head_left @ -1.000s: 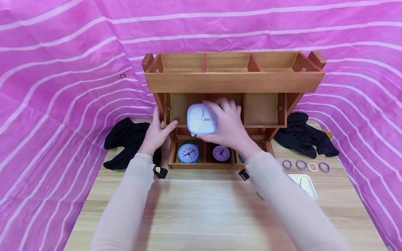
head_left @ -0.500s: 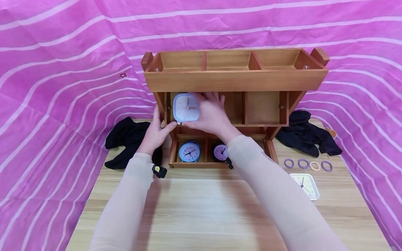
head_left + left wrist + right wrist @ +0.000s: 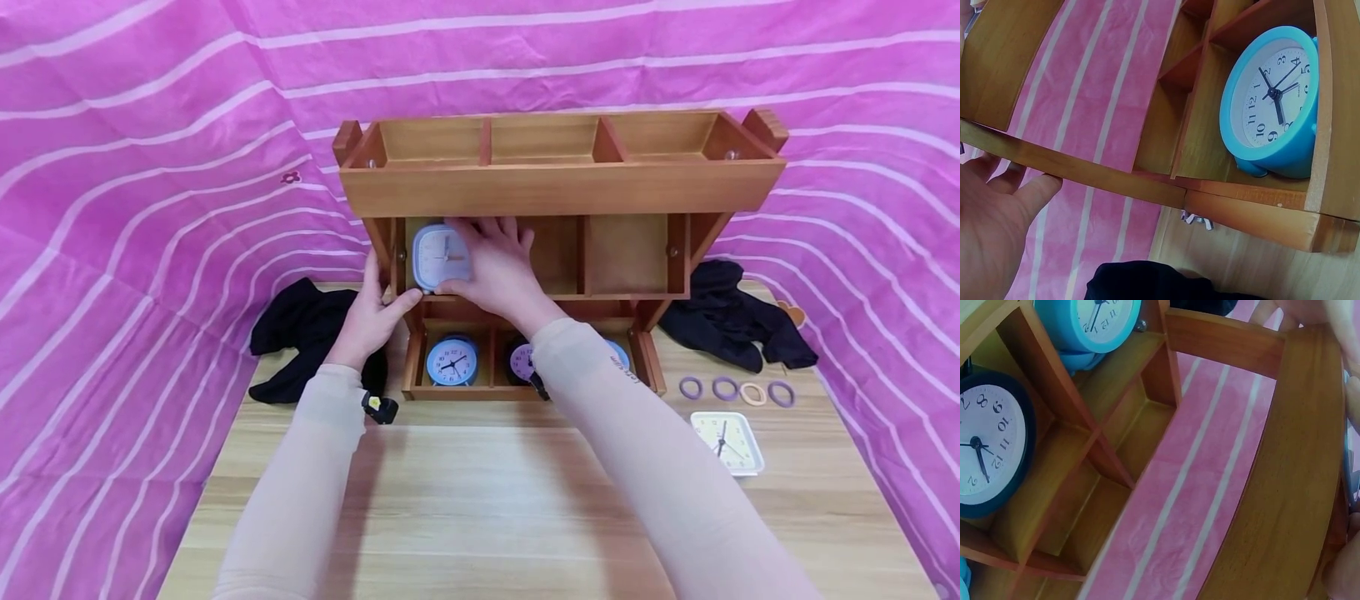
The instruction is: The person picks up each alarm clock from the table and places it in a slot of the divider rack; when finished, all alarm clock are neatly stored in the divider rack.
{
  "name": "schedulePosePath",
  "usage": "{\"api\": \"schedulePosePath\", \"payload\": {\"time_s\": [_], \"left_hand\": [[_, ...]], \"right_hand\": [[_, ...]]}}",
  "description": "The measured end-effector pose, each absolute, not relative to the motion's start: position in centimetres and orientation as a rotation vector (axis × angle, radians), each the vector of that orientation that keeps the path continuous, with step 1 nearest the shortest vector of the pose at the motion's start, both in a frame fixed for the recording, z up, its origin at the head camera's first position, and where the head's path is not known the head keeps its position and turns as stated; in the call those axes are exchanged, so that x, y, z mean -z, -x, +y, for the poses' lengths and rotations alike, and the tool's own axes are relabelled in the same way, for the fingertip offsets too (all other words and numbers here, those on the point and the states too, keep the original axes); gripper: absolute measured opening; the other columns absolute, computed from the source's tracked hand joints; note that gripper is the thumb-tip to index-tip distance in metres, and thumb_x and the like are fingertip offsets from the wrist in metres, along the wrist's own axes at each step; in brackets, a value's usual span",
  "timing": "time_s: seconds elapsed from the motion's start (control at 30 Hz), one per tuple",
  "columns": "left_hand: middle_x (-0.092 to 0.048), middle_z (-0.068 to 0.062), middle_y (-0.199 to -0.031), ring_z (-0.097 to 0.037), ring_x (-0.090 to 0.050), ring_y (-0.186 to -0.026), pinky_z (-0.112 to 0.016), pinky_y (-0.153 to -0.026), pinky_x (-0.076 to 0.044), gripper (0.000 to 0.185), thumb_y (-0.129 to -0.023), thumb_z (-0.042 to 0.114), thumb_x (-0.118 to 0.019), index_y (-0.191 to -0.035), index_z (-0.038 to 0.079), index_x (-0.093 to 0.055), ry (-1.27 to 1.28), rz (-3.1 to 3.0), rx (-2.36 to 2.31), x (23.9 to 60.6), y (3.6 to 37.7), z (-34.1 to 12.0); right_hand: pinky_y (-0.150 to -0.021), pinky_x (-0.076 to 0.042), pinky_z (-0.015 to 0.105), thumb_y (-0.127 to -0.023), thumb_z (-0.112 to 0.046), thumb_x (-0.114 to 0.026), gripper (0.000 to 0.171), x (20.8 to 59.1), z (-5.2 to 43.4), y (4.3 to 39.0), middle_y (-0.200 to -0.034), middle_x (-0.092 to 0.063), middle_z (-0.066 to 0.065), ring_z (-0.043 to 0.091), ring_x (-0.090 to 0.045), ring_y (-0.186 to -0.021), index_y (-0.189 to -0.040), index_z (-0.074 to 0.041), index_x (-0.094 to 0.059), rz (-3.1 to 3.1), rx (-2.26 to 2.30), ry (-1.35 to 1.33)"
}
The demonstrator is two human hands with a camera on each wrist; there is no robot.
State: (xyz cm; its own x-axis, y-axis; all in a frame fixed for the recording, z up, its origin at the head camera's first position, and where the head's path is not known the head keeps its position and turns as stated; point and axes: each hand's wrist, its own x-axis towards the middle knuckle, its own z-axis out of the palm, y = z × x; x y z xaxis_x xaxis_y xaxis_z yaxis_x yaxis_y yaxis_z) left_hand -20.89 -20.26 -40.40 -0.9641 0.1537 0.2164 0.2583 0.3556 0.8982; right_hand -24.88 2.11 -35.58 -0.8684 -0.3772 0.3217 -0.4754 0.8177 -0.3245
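Note:
A light blue, rounded-square alarm clock (image 3: 438, 257) stands upright in the left compartment of the middle tier of the wooden tiered box (image 3: 562, 192). My right hand (image 3: 498, 271) grips this clock from its right side, thumb low and fingers along the top, covering part of it. My left hand (image 3: 372, 308) lies against the box's left side, its thumb reaching the middle tier's front corner and its fingers straight along the wooden side bar (image 3: 1079, 164). Below, the bottom tier holds a round blue alarm clock (image 3: 452, 362) and a purple-faced one (image 3: 521, 362); another blue clock (image 3: 618, 354) is partly behind my sleeve.
The top tier (image 3: 543, 142) has three bare compartments. Black cloths (image 3: 303, 333) (image 3: 738, 317) lie on both sides of the box. Several small rings (image 3: 726, 388) and a pale square clock (image 3: 727, 443) lie on the wooden table (image 3: 480, 500) at right. Pink striped fabric (image 3: 150, 208) surrounds it.
My right hand has carried the light blue clock left and back into the middle tier's left compartment, where it now sits nearly still. My left hand has kept its place.

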Motion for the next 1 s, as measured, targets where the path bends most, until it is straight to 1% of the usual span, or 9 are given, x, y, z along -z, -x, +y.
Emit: {"api": "schedulePosePath", "payload": {"time_s": [0.1, 0.2, 0.23, 0.4, 0.57, 0.7, 0.77, 0.87, 1.0], "left_hand": [[-0.026, -0.022, -0.169, -0.039, -0.031, -0.153, -0.06, -0.123, -0.025, 0.092, -0.103, 0.015, -0.067, -0.168, 0.014, -0.003, 0.357, -2.525, 1.672, 40.0, 20.6, -20.2], [-0.026, -0.018, -0.17, -0.037, -0.03, -0.154, -0.058, -0.123, -0.026, 0.093, -0.102, 0.016, -0.068, -0.169, 0.02, -0.003, 0.346, -2.517, 1.673, 40.9, 21.1, -20.5], [-0.026, -0.016, -0.17, -0.035, -0.03, -0.154, -0.056, -0.124, -0.026, 0.094, -0.102, 0.014, -0.069, -0.169, 0.021, -0.003, 0.342, -2.517, 1.671, 41.3, 21.4, -20.6], [-0.026, -0.009, -0.171, -0.03, -0.031, -0.154, -0.053, -0.125, -0.026, 0.098, -0.101, 0.02, -0.072, -0.169, 0.028, -0.003, 0.344, -2.502, 1.651, 42.7, 22.1, -21.0], [-0.029, -0.008, -0.17, -0.028, -0.032, -0.154, -0.051, -0.126, -0.024, 0.099, -0.099, 0.027, -0.074, -0.169, 0.031, -0.003, 0.374, -2.485, 1.644, 43.0, 22.3, -21.1], [-0.029, -0.009, -0.17, -0.027, -0.031, -0.154, -0.051, -0.126, -0.022, 0.098, -0.1, 0.027, -0.073, -0.169, 0.03, -0.003, 0.385, -2.485, 1.64, 43.2, 22.2, -21.2], [-0.028, -0.009, -0.17, -0.027, -0.03, -0.154, -0.051, -0.127, -0.021, 0.098, -0.1, 0.027, -0.073, -0.169, 0.031, -0.002, 0.374, -2.496, 1.632, 43.3, 22.1, -21.3], [-0.026, -0.008, -0.171, -0.027, -0.029, -0.155, -0.054, -0.126, -0.021, 0.099, -0.1, 0.034, -0.072, -0.169, 0.032, -0.001, 0.362, -2.521, 1.608, 43.2, 22.1, -21.3], [-0.023, -0.007, -0.172, -0.028, -0.027, -0.156, -0.056, -0.126, -0.021, 0.1, -0.099, 0.043, -0.071, -0.168, 0.035, 0.0, 0.355, -2.533, 1.588, 43.0, 22.2, -21.4]], "right_hand": [[-0.109, -0.029, 0.069, -0.078, -0.064, -0.085, 0.098, 35.6, 1.9, 24.8, -0.164, -0.035, 0.008, 0.039, -0.026, -0.146, -0.159, -0.03, -0.043, -2.756, -0.566, -0.662], [-0.109, -0.028, 0.066, -0.078, -0.065, -0.083, 0.099, 35.8, 2.1, 24.7, -0.165, -0.034, 0.007, 0.038, -0.025, -0.147, -0.161, -0.03, -0.042, -2.745, -0.556, -0.678], [-0.11, -0.028, 0.065, -0.078, -0.066, -0.083, 0.099, 35.8, 2.3, 24.6, -0.165, -0.033, 0.007, 0.037, -0.025, -0.147, -0.161, -0.03, -0.041, -2.738, -0.557, -0.688], [-0.106, -0.028, 0.06, -0.077, -0.07, -0.082, 0.102, 36.4, 3.9, 23.4, -0.162, -0.032, 0.007, 0.035, -0.03, -0.142, -0.161, -0.029, -0.042, -2.672, -0.592, -0.813], [-0.104, -0.028, 0.063, -0.073, -0.069, -0.085, 0.105, 37.4, 6.2, 21.5, -0.161, -0.034, 0.009, 0.039, -0.034, -0.139, -0.159, -0.026, -0.044, -2.58, -0.627, -0.935], [-0.1, -0.028, 0.061, -0.069, -0.063, -0.092, 0.109, 38.5, 8.5, 19.3, -0.16, -0.036, 0.011, 0.04, -0.035, -0.138, -0.159, -0.023, -0.045, -2.501, -0.73, -0.986], [-0.097, -0.028, 0.061, -0.068, -0.06, -0.094, 0.11, 39.4, 9.9, 18.1, -0.16, -0.038, 0.013, 0.041, -0.035, -0.137, -0.159, -0.022, -0.045, -2.474, -0.771, -0.976], [-0.095, -0.026, 0.062, -0.067, -0.056, -0.096, 0.11, 40.9, 12.6, 16.3, -0.16, -0.039, 0.013, 0.043, -0.034, -0.137, -0.159, -0.022, -0.045, -2.469, -0.796, -0.9], [-0.098, -0.023, 0.064, -0.064, -0.049, -0.099, 0.111, 43.0, 16.0, 14.3, -0.161, -0.039, 0.01, 0.043, -0.032, -0.137, -0.158, -0.024, -0.046, -2.506, -0.812, -0.765]]}}
